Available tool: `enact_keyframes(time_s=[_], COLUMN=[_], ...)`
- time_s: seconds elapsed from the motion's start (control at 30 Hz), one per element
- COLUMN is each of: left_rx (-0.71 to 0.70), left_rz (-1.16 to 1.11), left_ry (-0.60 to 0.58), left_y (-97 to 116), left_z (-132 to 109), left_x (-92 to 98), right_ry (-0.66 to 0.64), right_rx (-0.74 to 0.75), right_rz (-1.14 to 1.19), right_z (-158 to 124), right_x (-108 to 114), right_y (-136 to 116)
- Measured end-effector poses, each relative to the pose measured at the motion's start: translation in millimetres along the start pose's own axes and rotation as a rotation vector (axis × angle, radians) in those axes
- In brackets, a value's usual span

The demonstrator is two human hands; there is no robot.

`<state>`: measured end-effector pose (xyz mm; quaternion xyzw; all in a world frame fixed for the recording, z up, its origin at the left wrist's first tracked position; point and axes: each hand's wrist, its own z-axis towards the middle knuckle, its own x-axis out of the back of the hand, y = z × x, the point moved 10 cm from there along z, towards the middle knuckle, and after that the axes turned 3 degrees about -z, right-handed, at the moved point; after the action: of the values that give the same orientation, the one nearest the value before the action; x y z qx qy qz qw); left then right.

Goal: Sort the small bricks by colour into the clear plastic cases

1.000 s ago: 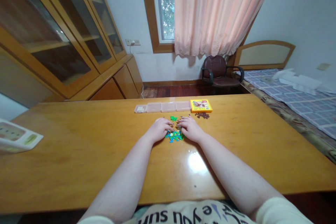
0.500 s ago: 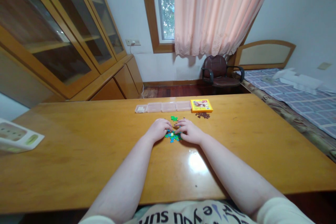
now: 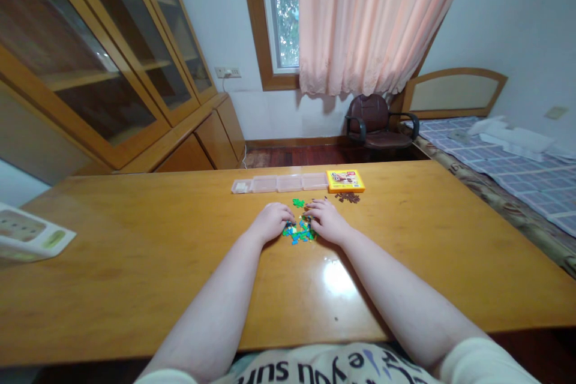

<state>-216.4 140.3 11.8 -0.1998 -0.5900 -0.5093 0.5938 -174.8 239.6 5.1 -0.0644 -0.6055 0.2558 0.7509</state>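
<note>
On the pieces (image 3: 299, 233), loosely open hands (image 3: 272, 222) (image 3: 327, 221)

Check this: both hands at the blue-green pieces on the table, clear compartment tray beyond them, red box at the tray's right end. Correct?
No: the box at the right end of the clear compartment tray is yellow, not red, as the head view shows. The rest holds: left hand and right hand at the blue-green pieces, tray beyond them.

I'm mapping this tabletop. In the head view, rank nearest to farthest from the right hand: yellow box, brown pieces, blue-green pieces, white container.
1. blue-green pieces, touching the right hand, at its left.
2. brown pieces, just beyond it.
3. yellow box, behind those.
4. white container, far off to the left.
</note>
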Motion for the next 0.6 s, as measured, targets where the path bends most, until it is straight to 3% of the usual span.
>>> enact_keyframes(time_s=[0.33, 0.6], left_rx=[0.062, 0.039], left_rz=[0.062, 0.051], left_ry=[0.032, -0.035], left_y=[-2, -1], left_z=[0, -1], left_x=[5.9, -8.5], right_ry=[0.006, 0.037], right_rx=[-0.065, -0.019], right_rz=[-0.059, -0.03], right_z=[0, 0], right_x=[-1, 1], right_y=[8, 4])
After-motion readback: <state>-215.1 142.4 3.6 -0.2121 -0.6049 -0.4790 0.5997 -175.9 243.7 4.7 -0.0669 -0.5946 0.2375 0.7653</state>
